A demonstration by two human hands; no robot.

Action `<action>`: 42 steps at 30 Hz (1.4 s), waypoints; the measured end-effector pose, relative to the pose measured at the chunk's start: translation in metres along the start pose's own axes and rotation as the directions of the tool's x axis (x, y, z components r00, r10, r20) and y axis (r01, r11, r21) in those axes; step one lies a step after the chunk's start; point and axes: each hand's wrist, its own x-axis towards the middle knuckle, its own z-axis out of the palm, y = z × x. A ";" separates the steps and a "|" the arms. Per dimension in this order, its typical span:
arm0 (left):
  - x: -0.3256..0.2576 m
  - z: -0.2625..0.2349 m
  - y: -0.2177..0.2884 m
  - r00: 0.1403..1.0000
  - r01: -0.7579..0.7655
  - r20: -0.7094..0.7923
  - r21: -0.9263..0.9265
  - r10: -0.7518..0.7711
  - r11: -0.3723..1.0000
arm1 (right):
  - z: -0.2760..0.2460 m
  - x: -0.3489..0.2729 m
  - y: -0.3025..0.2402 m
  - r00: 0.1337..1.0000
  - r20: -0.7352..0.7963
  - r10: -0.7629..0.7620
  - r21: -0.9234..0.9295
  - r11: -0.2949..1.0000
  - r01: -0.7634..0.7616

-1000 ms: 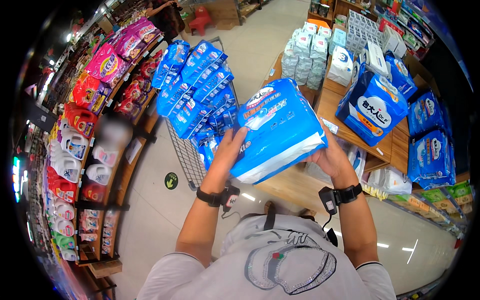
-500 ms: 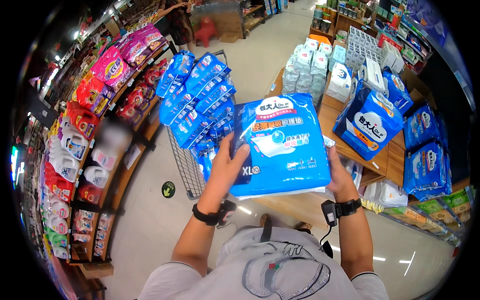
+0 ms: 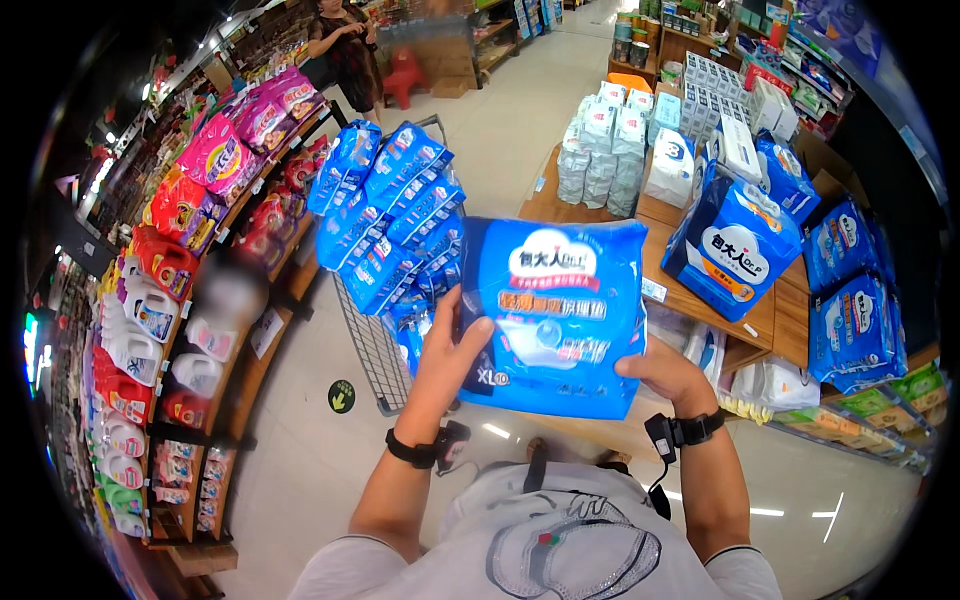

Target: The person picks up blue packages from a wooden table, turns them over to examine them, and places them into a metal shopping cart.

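Note:
In front of my chest I hold a blue plastic pack of absorbent care pads (image 3: 555,320) between both hands, its printed front facing up at me. My left hand (image 3: 452,345) grips the pack's left side, thumb lying on the front and the fingers hidden beneath. At the lower right corner, my right hand (image 3: 675,375) is closed on the pack, thumb on its front face. Just beyond my left hand stands a wire shopping cart (image 3: 372,345) piled with similar blue packs (image 3: 385,215).
To the right, a wooden display table (image 3: 650,245) bears white tissue packs (image 3: 605,145) and a large blue pack (image 3: 735,245). More blue packs (image 3: 858,325) stand beyond it. Shelves of detergent bottles (image 3: 130,345) curve along the left. A person (image 3: 345,50) stands near a red stool (image 3: 403,78).
The pack has come slightly down and left, its front turned a little. My right hand has shifted from its side to the lower right corner. The far person shows more fully.

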 end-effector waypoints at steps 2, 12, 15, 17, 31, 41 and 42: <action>-0.002 -0.004 -0.003 1.000 0.004 0.014 -0.075 -0.003 0.997 | 0.009 -0.004 -0.009 0.999 -0.019 0.043 -0.211 0.976 -0.046; -0.004 -0.013 -0.022 0.997 0.016 0.076 -0.171 -0.003 0.985 | 0.017 0.002 0.013 0.980 -0.147 -0.133 -0.411 0.910 0.062; -0.004 -0.009 -0.018 0.998 -0.002 0.068 -0.174 0.014 0.985 | 0.019 0.003 0.012 0.974 -0.160 -0.160 -0.467 0.882 0.068; -0.004 -0.008 -0.017 0.998 -0.003 0.060 -0.151 0.013 0.988 | 0.019 0.004 0.013 0.969 -0.153 -0.196 -0.503 0.859 0.095; 0.001 0.005 -0.017 1.000 0.006 0.003 -0.166 -0.006 0.986 | 0.034 0.003 0.017 0.963 -0.131 -0.235 -0.321 0.929 0.183; 0.000 0.025 0.002 0.947 0.122 0.315 -0.181 -0.060 0.976 | 0.018 -0.051 0.003 0.944 -0.231 -0.237 -0.004 0.970 0.242; 0.004 0.032 -0.004 0.934 0.135 0.351 -0.181 -0.065 0.974 | 0.011 -0.060 0.003 0.954 -0.212 -0.214 -0.040 0.977 0.210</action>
